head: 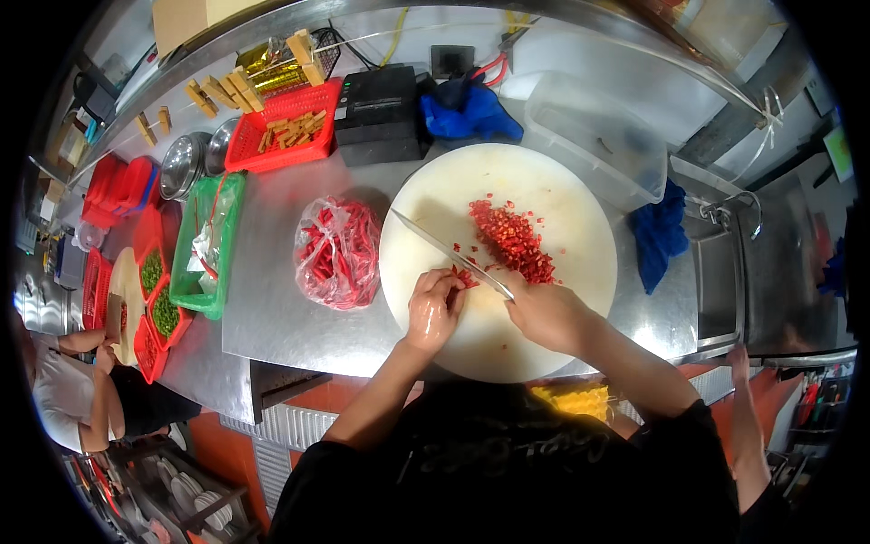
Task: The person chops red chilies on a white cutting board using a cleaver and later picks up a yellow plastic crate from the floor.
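On a round white chopping board (pixel 435 177), my right hand (pixel 547 313) grips a kitchen knife (pixel 442 248), its blade slanting to the upper left. Curled fingers of my left hand (pixel 433 313) hold red chili peppers (pixel 465 275) down beside the blade. The left hand looks wet. A heap of chopped red chilies (pixel 513 241) lies on the board, beyond the knife and to its right. Left of the board, a clear plastic bag (pixel 338 253) full of whole red chilies rests on the steel counter (pixel 272 306).
Behind the board are a blue cloth (pixel 472 117), a black printer (pixel 377 112) and a clear plastic bin (pixel 595 146). A green basket (pixel 207 245) stands left, a sink (pixel 719 285) right. A co-worker (pixel 75 394) cuts at far left; another person's arm (pixel 747 435) shows at right.
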Motion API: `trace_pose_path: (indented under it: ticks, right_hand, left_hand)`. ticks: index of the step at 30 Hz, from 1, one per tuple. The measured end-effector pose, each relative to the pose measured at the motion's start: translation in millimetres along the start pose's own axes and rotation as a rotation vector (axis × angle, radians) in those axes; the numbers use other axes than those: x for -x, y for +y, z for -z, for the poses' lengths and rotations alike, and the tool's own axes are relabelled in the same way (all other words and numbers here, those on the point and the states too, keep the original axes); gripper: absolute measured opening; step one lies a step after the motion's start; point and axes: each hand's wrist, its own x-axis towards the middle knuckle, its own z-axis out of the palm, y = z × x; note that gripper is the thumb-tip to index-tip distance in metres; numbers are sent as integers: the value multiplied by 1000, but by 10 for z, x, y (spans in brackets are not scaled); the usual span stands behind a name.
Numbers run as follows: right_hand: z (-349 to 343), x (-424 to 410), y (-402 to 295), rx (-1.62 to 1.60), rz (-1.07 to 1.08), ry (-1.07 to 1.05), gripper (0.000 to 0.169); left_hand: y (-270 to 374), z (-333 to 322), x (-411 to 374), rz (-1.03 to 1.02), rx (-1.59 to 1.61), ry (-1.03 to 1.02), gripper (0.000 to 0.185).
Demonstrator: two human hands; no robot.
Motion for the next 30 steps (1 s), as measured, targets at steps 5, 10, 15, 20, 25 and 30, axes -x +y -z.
trace_pose_path:
  ticks: [5, 10, 15, 20, 25, 30]
  right_hand:
    - [-333, -62, 70, 116, -9, 22, 25]
    - [-108, -124, 10, 18, 65, 25, 20]
    - [-237, -54, -46, 38, -29, -76, 24]
    - [-172, -147, 0, -6, 34, 2, 26]
    - [-171, 6, -18, 22, -44, -138, 26]
    - [-301, -172, 10, -82, 30, 81, 24]
  left_hand:
    - [-2, -8, 20, 13, 30, -54, 15]
    - [-31, -22, 28, 11, 21, -14, 15]
    - [-4, -9, 20, 20, 42, -39, 14]
    - [-42, -13, -12, -22, 32, -16, 13]
    - [-32, 5, 10, -3, 37, -42, 16]
    - [-40, -13, 32, -21, 23, -18, 15]
